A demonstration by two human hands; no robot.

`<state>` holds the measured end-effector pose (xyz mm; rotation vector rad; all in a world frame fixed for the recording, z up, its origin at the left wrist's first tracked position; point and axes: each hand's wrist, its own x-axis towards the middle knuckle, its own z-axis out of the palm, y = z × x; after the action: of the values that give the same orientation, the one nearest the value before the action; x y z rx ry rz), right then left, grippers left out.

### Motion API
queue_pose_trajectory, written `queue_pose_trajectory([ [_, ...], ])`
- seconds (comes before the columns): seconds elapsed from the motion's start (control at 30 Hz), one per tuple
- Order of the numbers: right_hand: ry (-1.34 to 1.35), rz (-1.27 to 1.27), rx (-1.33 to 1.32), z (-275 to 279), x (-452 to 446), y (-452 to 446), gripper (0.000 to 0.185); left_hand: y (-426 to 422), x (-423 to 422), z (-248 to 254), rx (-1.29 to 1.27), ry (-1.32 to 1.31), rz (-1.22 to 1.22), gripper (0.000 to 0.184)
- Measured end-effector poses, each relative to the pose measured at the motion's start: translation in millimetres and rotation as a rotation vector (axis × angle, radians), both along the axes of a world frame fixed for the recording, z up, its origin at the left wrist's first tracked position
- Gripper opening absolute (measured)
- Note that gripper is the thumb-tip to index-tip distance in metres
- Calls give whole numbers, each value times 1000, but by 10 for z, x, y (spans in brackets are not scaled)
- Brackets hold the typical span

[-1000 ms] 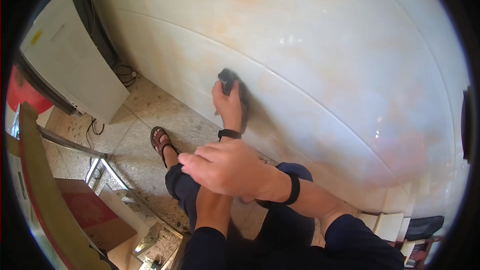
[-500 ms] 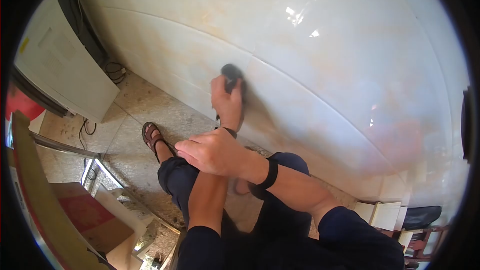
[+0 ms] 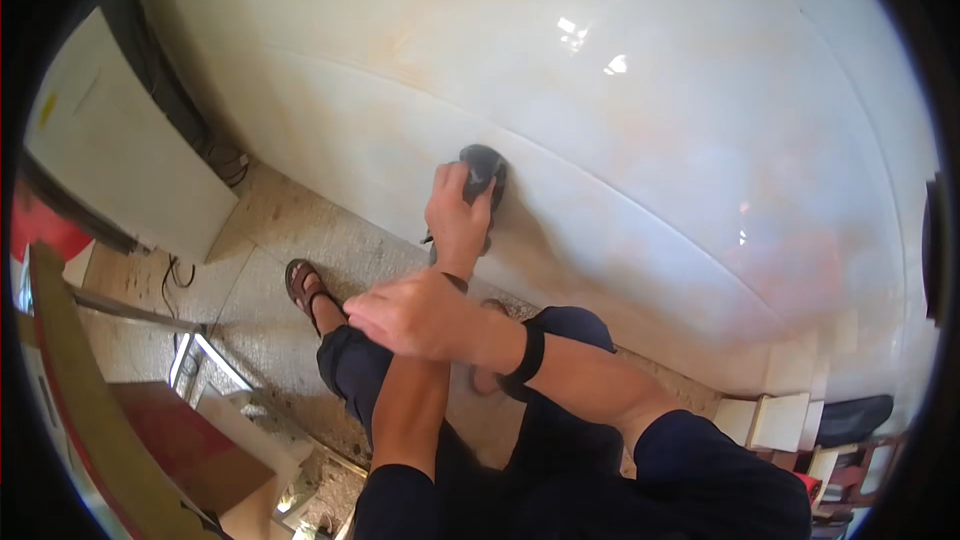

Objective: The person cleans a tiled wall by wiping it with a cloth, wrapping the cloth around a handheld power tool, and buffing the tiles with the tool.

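Observation:
My left hand (image 3: 458, 225) grips a dark, rounded pad-like object (image 3: 484, 162) against the pale, glossy tiled wall (image 3: 640, 160). Its exact kind does not show. A dark band sits at the left wrist. Crossing over the left forearm is my right hand (image 3: 415, 315), fingers curled closed and pointing left. Whatever they may hold is hidden. Around the right wrist is a black band (image 3: 530, 355).
To the left stands a white cabinet-like appliance (image 3: 125, 140) with cables by its base. A metal frame and a brown cardboard box (image 3: 190, 435) are at lower left. My sandalled foot (image 3: 310, 290) rests on the speckled floor. Several boxes (image 3: 780, 422) lie at lower right.
My left hand and the dark object have moved down and to the right along the wall. My right hand has shifted slightly down. The camera view has moved a little.

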<state>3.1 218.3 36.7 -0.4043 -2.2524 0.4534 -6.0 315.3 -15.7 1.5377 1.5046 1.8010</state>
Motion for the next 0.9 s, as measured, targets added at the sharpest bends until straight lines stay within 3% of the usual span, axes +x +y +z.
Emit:
queue_pose_trajectory([
  [0.1, -51, -39, 13, 87, 107, -71, 11, 52, 66, 437, 154, 68, 1, 24],
  [0.2, -81, -74, 23, 54, 148, 8, 11, 123, 133, -81, 161, 105, 103, 22],
  [0.37, -75, -54, 21, -157, 64, 126, 11, -7, -14, -32, 10, 191, 15, 22],
  [0.43, 9, -33, 28, -70, 62, 22, 11, -5, -52, 191, -5, 221, 12, 24],
  [0.5, 172, 15, 50, 112, 111, -88, 14, -35, 52, 692, 300, 185, 98, 35],
  [0.6, 207, -6, 210, 542, 306, -287, 18, -84, 198, 1469, 477, 124, 115, 50],
  [0.7, 284, -8, 260, 707, 468, -378, 20, -22, 468, 1861, 628, 381, 224, 63],
  [0.8, 303, -30, 253, 739, 551, -352, 20, 71, 646, 1648, 570, 429, 179, 64],
  [0.9, 286, -35, 225, 719, 564, -336, 18, -15, 603, 1106, 517, 528, 211, 63],
])
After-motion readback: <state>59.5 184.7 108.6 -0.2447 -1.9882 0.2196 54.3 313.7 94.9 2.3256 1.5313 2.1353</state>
